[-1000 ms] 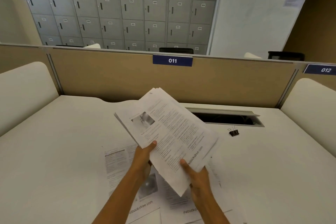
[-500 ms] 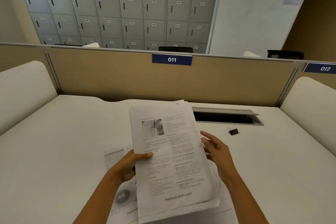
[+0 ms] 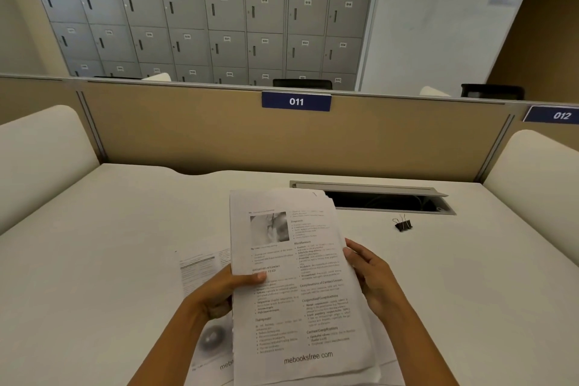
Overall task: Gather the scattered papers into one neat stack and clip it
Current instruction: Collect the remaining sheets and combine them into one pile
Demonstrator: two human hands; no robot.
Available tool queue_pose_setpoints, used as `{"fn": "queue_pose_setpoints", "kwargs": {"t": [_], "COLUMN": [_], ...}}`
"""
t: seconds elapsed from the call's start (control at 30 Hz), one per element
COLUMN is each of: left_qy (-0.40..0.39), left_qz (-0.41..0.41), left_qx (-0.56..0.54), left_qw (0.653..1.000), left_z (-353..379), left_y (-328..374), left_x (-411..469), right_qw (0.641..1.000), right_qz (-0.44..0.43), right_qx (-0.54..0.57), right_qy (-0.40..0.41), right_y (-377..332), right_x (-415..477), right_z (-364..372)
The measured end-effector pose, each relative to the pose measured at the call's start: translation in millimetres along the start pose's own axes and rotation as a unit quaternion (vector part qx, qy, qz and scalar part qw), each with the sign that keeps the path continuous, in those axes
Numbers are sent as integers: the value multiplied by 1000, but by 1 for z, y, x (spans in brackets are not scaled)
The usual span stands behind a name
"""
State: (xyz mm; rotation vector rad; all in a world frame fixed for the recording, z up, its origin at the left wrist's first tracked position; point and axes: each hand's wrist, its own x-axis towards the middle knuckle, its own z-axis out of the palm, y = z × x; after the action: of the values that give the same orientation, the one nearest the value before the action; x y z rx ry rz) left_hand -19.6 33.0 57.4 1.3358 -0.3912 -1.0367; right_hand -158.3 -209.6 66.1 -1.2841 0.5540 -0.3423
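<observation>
The left hand point(image 3: 219, 291) clamps the paper stack point(image 3: 297, 276) at the middle of its left long edge, with the thumb point(image 3: 257, 277) pressed flat on the top page and the fingers curled underneath. The right hand point(image 3: 376, 279) lies against the opposite long edge, fingers fairly straight and not closed round the sheets. Whether any fingertip tucks under them cannot be told.

The stack is held above the desk point(image 3: 94, 260), in front of the person and between the 2 hands. Its long axis runs away from the person toward the partition point(image 3: 219, 135), and the far end leans slightly left. The printed side faces up and reads upright to the person, with a grey photo at the far end and "mebooksfree.com" at the near end. The sheets are not flush: they step out at the far right corner, and the near and lower left edges look ragged.

Loose sheets point(image 3: 200, 266) lie flat on the desk under and just left of the stack, and more show at its near right. A black binder clip point(image 3: 402, 224) sits on the desk to the right, well apart from the hands and just in front of the open cable slot point(image 3: 376, 197). The far right corner of the stack overlaps the left end of that slot in view.

Bare desk spreads wide to the left and right. White rounded side panels point(image 3: 40, 160) bound it, and the partition carries the labels 011 point(image 3: 296, 101) and 012 point(image 3: 560, 115).
</observation>
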Motion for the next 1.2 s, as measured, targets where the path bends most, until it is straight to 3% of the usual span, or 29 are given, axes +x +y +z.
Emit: {"fn": "queue_pose_setpoints", "kwargs": {"t": [0.27,0.43,0.53,0.6,0.73,0.97,1.1,1.2], "left_qy": [14,101,143,162,169,156,150,193], "left_qz": [-40,-93,-104,-98,-80,-36,-15,59], "left_qx": [-3,38,11,-8,-27,-33,-6,29], "left_qw": [999,990,984,982,982,986,989,979], "left_z": [-1,3,4,7,10,14,13,20], "left_y": [-3,-10,-19,-22,-26,-27,-30,-21], "left_x": [3,10,14,14,15,13,12,10], "right_qw": [995,978,978,980,969,971,973,985], "right_qz": [81,134,139,112,64,99,123,35], "right_qx": [-18,-152,-155,-164,-239,-213,-193,-169], "right_qy": [-57,-43,-7,26,13,39,-10,13], "right_y": [6,26,38,38,41,42,44,33], "right_x": [-3,-4,-3,-5,-8,-4,-4,-10], "right_z": [-1,8,9,10,10,9,5,9]}}
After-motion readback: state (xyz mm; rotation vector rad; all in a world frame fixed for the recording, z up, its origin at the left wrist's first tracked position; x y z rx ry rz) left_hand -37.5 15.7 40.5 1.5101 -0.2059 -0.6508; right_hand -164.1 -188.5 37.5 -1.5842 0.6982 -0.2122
